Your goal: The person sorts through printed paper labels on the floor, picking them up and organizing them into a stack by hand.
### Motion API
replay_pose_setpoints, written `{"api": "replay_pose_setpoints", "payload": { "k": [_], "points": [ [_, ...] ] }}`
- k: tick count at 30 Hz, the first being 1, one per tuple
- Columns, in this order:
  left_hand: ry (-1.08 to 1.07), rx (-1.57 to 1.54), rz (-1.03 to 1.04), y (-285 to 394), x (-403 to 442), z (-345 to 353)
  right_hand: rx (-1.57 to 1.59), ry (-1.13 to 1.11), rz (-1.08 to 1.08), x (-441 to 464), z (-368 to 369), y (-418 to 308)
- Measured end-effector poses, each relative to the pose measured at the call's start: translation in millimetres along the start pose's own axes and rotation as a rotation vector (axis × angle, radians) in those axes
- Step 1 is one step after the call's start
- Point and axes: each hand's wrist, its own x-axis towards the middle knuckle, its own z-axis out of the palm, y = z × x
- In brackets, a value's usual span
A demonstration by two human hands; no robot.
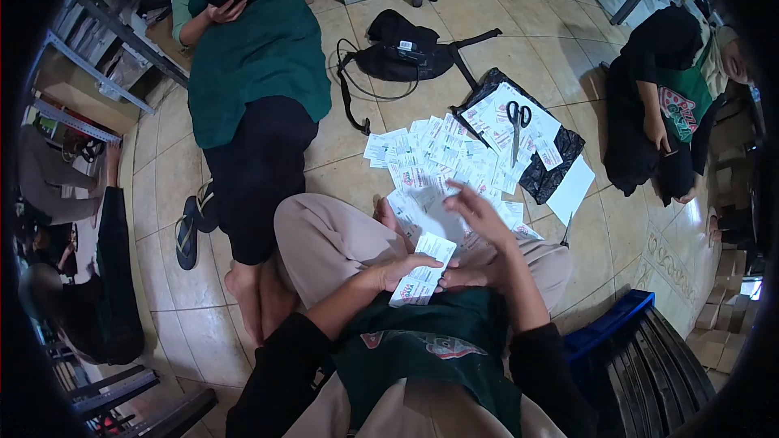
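In my left hand point(399, 270) is a small stack of printed paper slips point(423, 268), gripped in front of my lap with the thumb on top. Above the pile, my right hand point(484, 221) is lifted with its fingers apart, slightly smeared by motion. Close to its fingertips a white slip point(419, 209) appears as a blur; whether they touch it I cannot tell. Many loose printed slips point(438, 150) cover the floor before my crossed legs. A pair of scissors point(517, 126) with black handles lies on larger printed sheets point(487, 113) at the pile's right.
Black plastic wrapping point(556, 166) lies under the sheets, beside a white sheet point(573, 191). Beyond is a black bag point(406, 49) with straps. One person point(256, 65) sits at left with a phone, another point(661, 105) at right. Sandals point(187, 235) and a blue-black crate point(641, 349) flank me.
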Motion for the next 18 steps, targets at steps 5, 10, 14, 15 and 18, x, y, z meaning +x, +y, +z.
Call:
{"api": "replay_pose_setpoints", "payload": {
  "k": [5,10,14,15,18],
  "points": [
    [0.1,-0.065,0.126,10,1,-6,-0.316,0.372,0.123,74,-3,49],
    [0.31,-0.328,0.544,65,-19,-22,-0.895,0.592,0.188,107,72,41],
    [0.505,-0.202,0.771,116,-51,-44,-0.835,0.654,0.268,114,85,46],
    [0.536,-0.171,0.801,122,-56,-47,-0.818,0.669,0.192,112,84,50],
    [0.477,-0.32,0.848,129,-47,-63,-0.249,0.533,0.171,116,67,77]
  ]
}}
